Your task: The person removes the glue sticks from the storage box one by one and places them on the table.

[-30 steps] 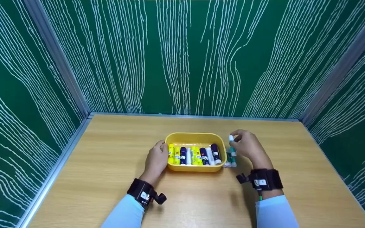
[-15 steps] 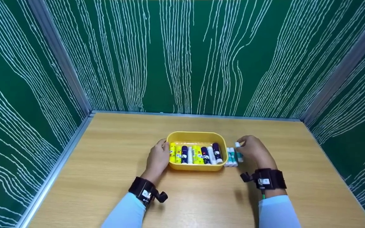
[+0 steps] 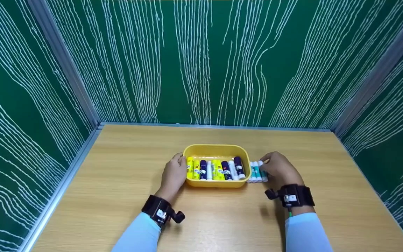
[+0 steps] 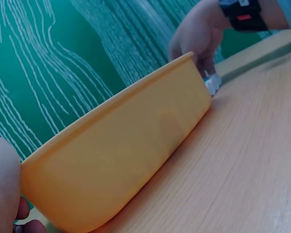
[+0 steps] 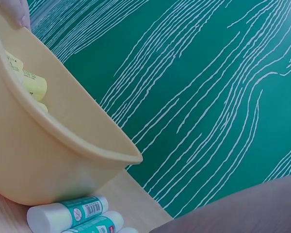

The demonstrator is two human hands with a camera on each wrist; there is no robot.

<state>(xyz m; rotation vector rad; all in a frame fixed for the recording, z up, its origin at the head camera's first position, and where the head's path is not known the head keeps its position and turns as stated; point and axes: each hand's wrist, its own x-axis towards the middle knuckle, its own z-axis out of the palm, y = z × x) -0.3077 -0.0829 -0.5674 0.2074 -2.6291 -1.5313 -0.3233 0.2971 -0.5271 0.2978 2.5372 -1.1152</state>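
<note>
My left hand (image 3: 174, 174) grips the left end of a yellow plastic tub (image 3: 216, 183) on the table. In the tub lies a row of glue sticks: yellow ones (image 3: 196, 170), dark purple ones (image 3: 203, 170) and white ones (image 3: 209, 171). Against the tub's right side, several green-and-white glue sticks (image 3: 256, 172) lie side by side. The right hand (image 3: 279, 167) pinches the outermost of these near its far end, its fingers partly covering it. In the right wrist view, white-ended glue sticks (image 5: 89, 213) lie right by the tub's wall, and the right fingers are out of sight.
Wooden tabletop (image 3: 124, 168) surrounds the tub. Green walls (image 3: 173, 63) with white wavy lines stand behind and at both sides, with grey metal posts (image 3: 59, 66) at the corners. A black wrist strap (image 3: 296, 196) with a camera sits on each forearm.
The right hand has carried a green-and-white glue stick a little right and down, from above the row to its outer side. My left hand has stayed on the tub.
</note>
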